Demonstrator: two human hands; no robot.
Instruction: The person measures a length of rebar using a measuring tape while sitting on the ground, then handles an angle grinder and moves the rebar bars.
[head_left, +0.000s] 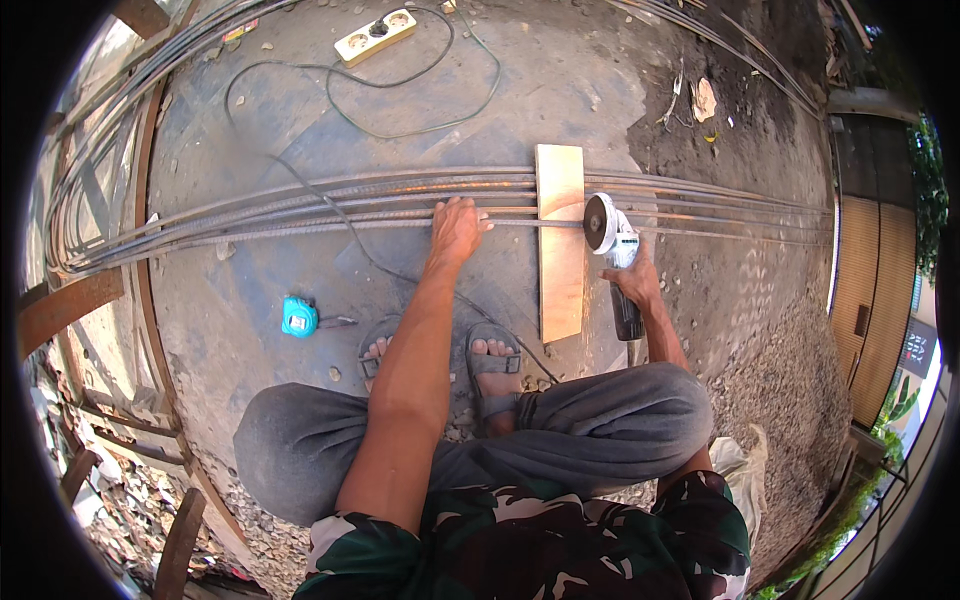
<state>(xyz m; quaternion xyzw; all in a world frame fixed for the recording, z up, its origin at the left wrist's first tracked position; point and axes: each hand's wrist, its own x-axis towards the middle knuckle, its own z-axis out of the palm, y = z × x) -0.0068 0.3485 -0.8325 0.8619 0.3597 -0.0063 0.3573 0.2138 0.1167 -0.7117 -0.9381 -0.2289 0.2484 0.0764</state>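
Several long steel reinforcing bars point(450, 185) lie side by side from left to right across the ground in front of me. My left hand point(458, 232) is closed over the nearer bars, left of a wooden board point(560, 280) that lies crosswise at the bundle. In my right hand point(638, 277) is an angle grinder point(618, 235) with a white head and dark body, its fingers wrapped round the body. The grinder's disc point(597, 222) stands just right of the board, over the bars; whether it touches one I cannot tell.
A teal tape measure point(298, 317) lies on the ground to the left. Beyond the bars sits a white power strip point(375, 38) with a plug in it. A dark cable point(355, 235) crosses the bars and runs between my sandalled feet. Gravel point(780, 350) is heaped at right.
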